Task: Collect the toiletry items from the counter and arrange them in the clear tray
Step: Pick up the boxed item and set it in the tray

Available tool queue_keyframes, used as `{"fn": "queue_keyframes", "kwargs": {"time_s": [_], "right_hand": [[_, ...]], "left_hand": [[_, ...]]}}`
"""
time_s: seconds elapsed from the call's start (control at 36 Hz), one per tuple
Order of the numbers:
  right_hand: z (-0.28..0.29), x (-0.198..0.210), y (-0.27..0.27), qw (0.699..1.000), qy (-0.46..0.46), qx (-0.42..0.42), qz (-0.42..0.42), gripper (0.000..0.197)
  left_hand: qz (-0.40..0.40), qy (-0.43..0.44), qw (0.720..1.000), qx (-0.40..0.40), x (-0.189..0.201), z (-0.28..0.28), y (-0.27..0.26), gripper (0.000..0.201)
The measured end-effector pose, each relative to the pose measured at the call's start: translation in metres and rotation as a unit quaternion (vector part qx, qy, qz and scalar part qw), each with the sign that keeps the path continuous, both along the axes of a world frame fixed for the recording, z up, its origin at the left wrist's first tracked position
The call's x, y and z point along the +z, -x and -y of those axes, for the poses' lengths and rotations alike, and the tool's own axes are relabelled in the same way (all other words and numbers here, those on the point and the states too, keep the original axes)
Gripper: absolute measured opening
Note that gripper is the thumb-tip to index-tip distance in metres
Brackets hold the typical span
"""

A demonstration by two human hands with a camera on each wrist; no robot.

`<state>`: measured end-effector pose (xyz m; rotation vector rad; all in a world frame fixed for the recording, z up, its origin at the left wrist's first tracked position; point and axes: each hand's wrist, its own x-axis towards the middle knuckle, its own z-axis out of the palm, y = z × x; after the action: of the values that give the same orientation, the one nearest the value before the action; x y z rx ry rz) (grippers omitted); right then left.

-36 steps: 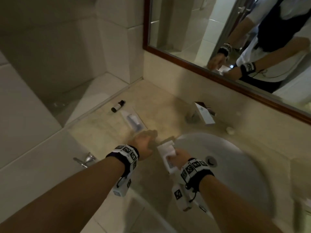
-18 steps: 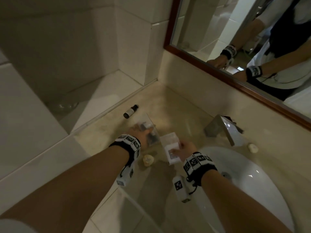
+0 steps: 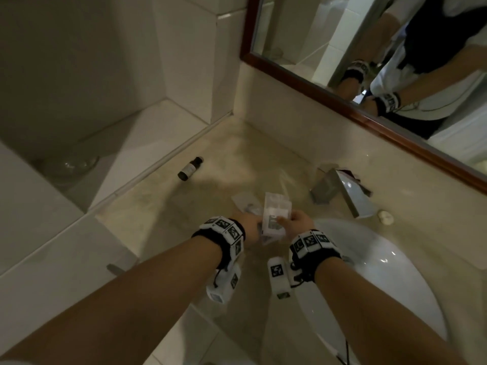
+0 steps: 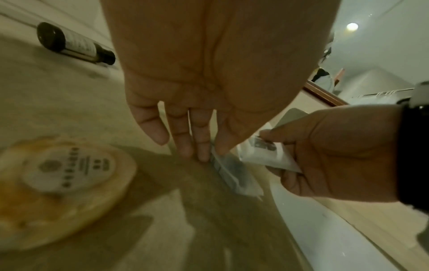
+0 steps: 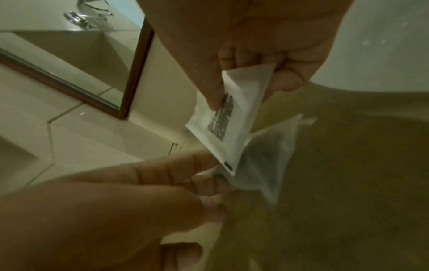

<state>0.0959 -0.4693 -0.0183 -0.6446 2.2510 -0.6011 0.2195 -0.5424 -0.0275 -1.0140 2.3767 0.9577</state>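
Observation:
My right hand point(image 3: 292, 222) pinches a white sachet point(image 3: 275, 217) with grey print by its lower end; the right wrist view shows the sachet point(image 5: 227, 119) between thumb and fingers. Its far edge meets a clear packet point(image 5: 267, 155) with something dark inside, tilted up off the counter. My left hand point(image 4: 185, 146) has straight fingers, their tips touching that clear packet point(image 4: 232, 172). A round soap point(image 4: 65, 183) with a white label lies close to my left hand. A small dark bottle point(image 3: 190, 168) lies on its side farther back left. I cannot make out the clear tray.
A white sink point(image 3: 390, 272) lies to the right, with a square metal faucet point(image 3: 342, 193) and a small round pale item point(image 3: 385, 217) behind it. The wood-framed mirror point(image 3: 369, 119) runs along the back wall. A tiled ledge point(image 3: 137, 143) with a glass dish point(image 3: 71, 164) is at left.
My left hand reached the clear packet and drew it toward me. My right hand carried the white sachet left until it met the packet. The head view swung left.

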Motion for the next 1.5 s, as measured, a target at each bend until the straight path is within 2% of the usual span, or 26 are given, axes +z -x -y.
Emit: {"fn": "queue_keyframes", "kwargs": {"time_s": [0.11, 0.17, 0.25, 0.31, 0.33, 0.36, 0.39, 0.42, 0.53, 0.58, 0.69, 0.81, 0.92, 1.03, 1.11, 1.14, 1.28, 1.36, 1.42, 1.5], "right_hand": [[-0.007, 0.007, 0.004, 0.998, -0.056, 0.021, -0.004, 0.032], [-0.011, 0.006, 0.002, 0.996, -0.081, 0.036, 0.008, 0.031], [-0.016, -0.001, -0.001, 0.991, -0.120, 0.056, -0.007, 0.028], [-0.017, -0.013, 0.002, 0.989, -0.133, 0.055, -0.020, 0.029], [-0.017, -0.029, 0.010, 0.988, -0.140, 0.054, -0.027, 0.037], [-0.016, -0.043, 0.017, 0.987, -0.151, 0.051, -0.030, 0.055], [-0.016, -0.045, 0.017, 0.986, -0.153, 0.051, -0.028, 0.071], [-0.016, -0.044, 0.015, 0.988, -0.146, 0.040, -0.019, 0.078], [-0.020, -0.009, 0.001, 0.991, -0.123, 0.030, 0.034, 0.050], [-0.023, -0.009, 0.005, 0.993, -0.112, 0.023, 0.043, 0.049], [-0.036, -0.003, 0.015, 0.993, -0.096, 0.007, 0.063, 0.049], [-0.055, 0.002, 0.028, 0.996, -0.051, 0.007, 0.077, 0.040], [-0.082, 0.011, 0.041, 0.997, -0.021, -0.006, 0.071, 0.038], [-0.116, 0.021, 0.057, 0.998, -0.011, -0.009, 0.064, 0.035], [-0.145, 0.027, 0.070, 0.998, -0.006, -0.013, 0.067, 0.033], [-0.155, 0.027, 0.076, 0.997, -0.001, -0.019, 0.068, 0.032], [-0.199, 0.028, 0.106, 0.990, 0.037, -0.086, 0.102, 0.040], [-0.227, 0.019, 0.133, 0.982, 0.056, -0.131, 0.121, 0.059], [-0.249, 0.007, 0.156, 0.979, 0.068, -0.137, 0.131, 0.053], [-0.281, 0.035, 0.160, 0.971, 0.080, -0.176, 0.141, 0.038]], "left_hand": [[0.001, -0.055, 0.998, 0.037, 0.001, -0.010, 0.008, 0.035], [-0.006, -0.051, 0.998, 0.041, 0.001, -0.012, 0.010, 0.036], [-0.014, -0.002, 0.996, 0.091, -0.002, -0.014, 0.008, 0.042], [-0.014, -0.031, 0.991, 0.126, -0.001, -0.014, 0.009, 0.040], [-0.014, -0.057, 0.989, 0.134, 0.002, -0.015, 0.011, 0.037], [-0.018, -0.078, 0.988, 0.134, 0.004, -0.016, 0.013, 0.034], [-0.025, -0.084, 0.988, 0.130, 0.006, -0.017, 0.015, 0.032], [-0.027, -0.083, 0.988, 0.130, 0.009, -0.020, 0.016, 0.030], [-0.002, -0.094, 0.984, 0.150, 0.003, -0.028, 0.020, 0.029], [-0.002, -0.119, 0.980, 0.157, 0.003, -0.033, 0.022, 0.032], [-0.042, -0.146, 0.969, 0.193, 0.007, -0.042, 0.030, 0.025], [-0.108, -0.150, 0.956, 0.228, 0.004, -0.054, 0.044, 0.055], [-0.135, -0.162, 0.948, 0.239, 0.003, -0.072, 0.058, 0.045], [-0.131, -0.199, 0.950, 0.203, -0.007, -0.089, 0.078, 0.048], [-0.131, -0.224, 0.958, 0.124, 0.022, -0.115, 0.089, 0.019], [-0.122, -0.229, 0.961, 0.100, 0.028, -0.125, 0.094, 0.017], [-0.133, -0.276, 0.949, 0.072, 0.041, -0.171, 0.122, 0.034], [-0.149, -0.264, 0.950, 0.071, 0.047, -0.202, 0.143, 0.043], [-0.152, -0.233, 0.958, 0.065, 0.051, -0.224, 0.155, 0.037], [-0.161, -0.210, 0.962, 0.062, 0.055, -0.259, 0.176, 0.041]]}}
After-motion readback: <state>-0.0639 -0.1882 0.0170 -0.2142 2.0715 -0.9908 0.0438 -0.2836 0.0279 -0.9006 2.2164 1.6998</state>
